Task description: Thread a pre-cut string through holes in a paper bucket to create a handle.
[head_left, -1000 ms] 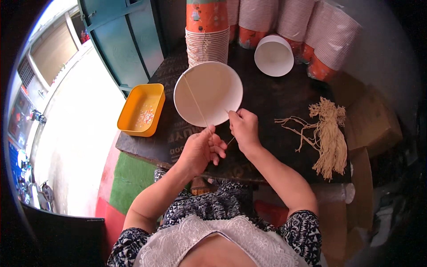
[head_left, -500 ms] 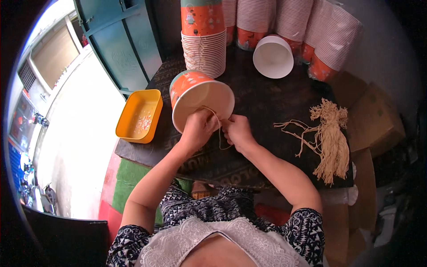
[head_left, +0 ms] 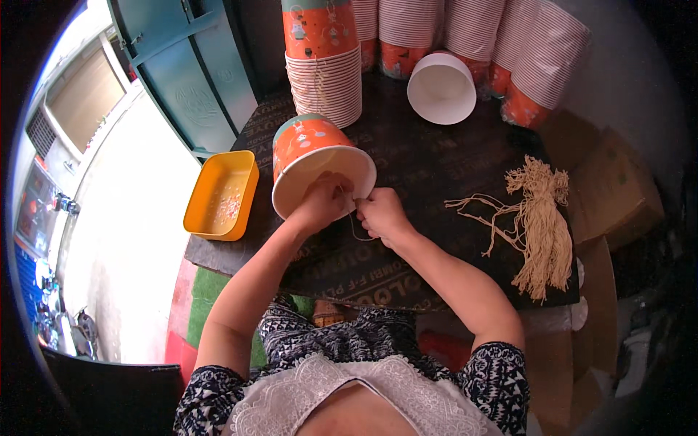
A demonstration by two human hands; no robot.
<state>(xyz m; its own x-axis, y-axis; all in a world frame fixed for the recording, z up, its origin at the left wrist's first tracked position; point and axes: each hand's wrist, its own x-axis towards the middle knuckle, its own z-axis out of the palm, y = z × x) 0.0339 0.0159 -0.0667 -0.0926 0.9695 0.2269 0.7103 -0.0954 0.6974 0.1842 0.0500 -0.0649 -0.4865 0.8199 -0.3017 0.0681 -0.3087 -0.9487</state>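
Note:
An orange paper tub [head_left: 311, 136] with a green base band lies tilted on the dark table, its white mouth toward me. My left hand [head_left: 322, 205] reaches into the mouth, fingers pinched around a thin beige string [head_left: 356, 234]. Just outside the rim, at its right side, my right hand [head_left: 382, 216] is closed with thumb and forefinger on the same string. A short loop of string hangs between the hands below the rim. My left fingertips are partly shaded inside the tub. On the right of the table lies a bundle of beige strings [head_left: 545, 232].
A yellow tray [head_left: 195, 195] holding small bits stands at the left table edge. Behind the tub rises a stack of nested tubs [head_left: 323, 80]. A single white-mouthed tub [head_left: 442, 91] lies farther back, before several wrapped stacks [head_left: 542, 65]. Cardboard boxes [head_left: 618, 189] sit at the right.
My left hand has gone a little deeper into the tub, and the string loop over its fingers has been drawn smaller. The whole view has shifted slightly.

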